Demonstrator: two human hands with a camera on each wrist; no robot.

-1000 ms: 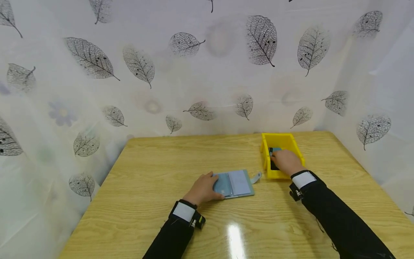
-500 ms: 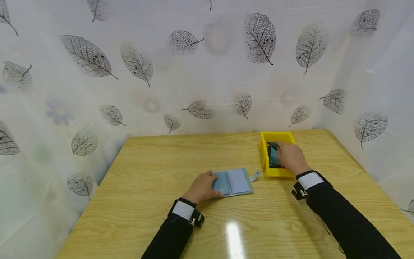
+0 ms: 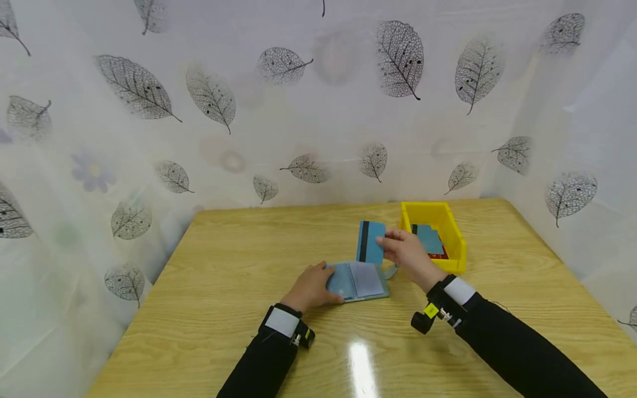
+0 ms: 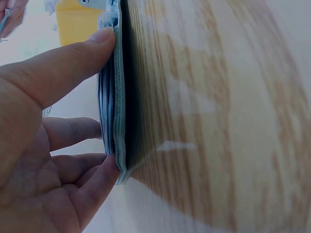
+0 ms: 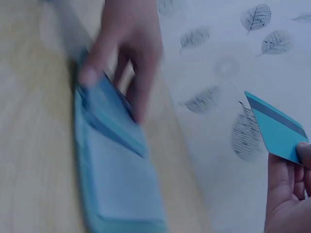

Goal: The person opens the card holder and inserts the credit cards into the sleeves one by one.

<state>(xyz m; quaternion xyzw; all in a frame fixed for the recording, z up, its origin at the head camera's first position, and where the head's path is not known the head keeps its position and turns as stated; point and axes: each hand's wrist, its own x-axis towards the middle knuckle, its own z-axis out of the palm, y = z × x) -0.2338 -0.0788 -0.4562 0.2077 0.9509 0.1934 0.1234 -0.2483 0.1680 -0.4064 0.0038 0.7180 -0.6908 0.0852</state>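
An open light-blue card holder (image 3: 367,280) with clear sleeves lies on the table in the head view. My left hand (image 3: 309,287) grips its left end; in the left wrist view the thumb and fingers sit at opposite edges of the layered card holder (image 4: 119,97). Above its far edge, my right hand (image 3: 410,255) pinches a blue card (image 3: 370,242) with a dark stripe by its right side. The right wrist view shows that card (image 5: 278,131) between thumb and fingers, apart from the card holder (image 5: 121,179), which looks blurred there.
A yellow box (image 3: 457,237) stands at the back right of the wooden table (image 3: 278,237), with blue cards (image 3: 429,239) and something red inside. The card holder's strap (image 3: 390,272) points towards the box. A leaf-printed sheet (image 3: 318,127) hangs behind the table.
My right hand has come out of the yellow box and moved left with a blue card, now over the card holder. The left hand has stayed on the card holder.
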